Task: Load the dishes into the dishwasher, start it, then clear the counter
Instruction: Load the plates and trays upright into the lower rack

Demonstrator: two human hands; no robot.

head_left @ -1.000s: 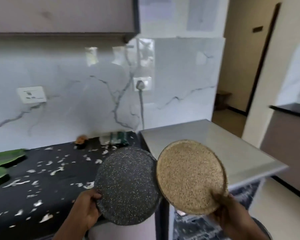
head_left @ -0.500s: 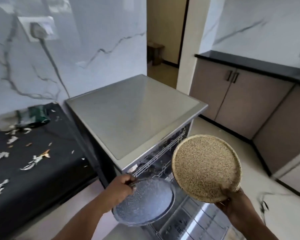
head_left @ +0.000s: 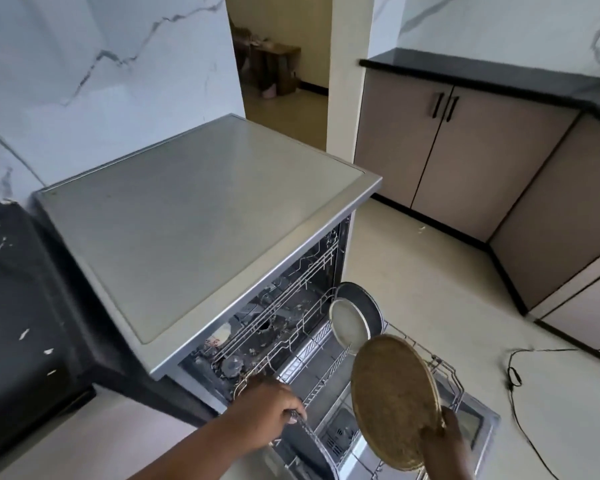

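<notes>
Standing open, dishwasher [head_left: 201, 216]; lower rack [head_left: 378, 382] pulled out, two plates already upright at its far end. Change: a second ago both plates were held up over the counter; now the dark plate [head_left: 312, 448] is lowered into the near rack, left hand [head_left: 267, 414] gripping its rim. Loading appears underway. Tan plate [head_left: 395, 400] unloaded, just beyond the right hand [head_left: 440, 441], pinched at its lower edge. Dark plate's bottom cut off; slot seating indiscernible.
</notes>
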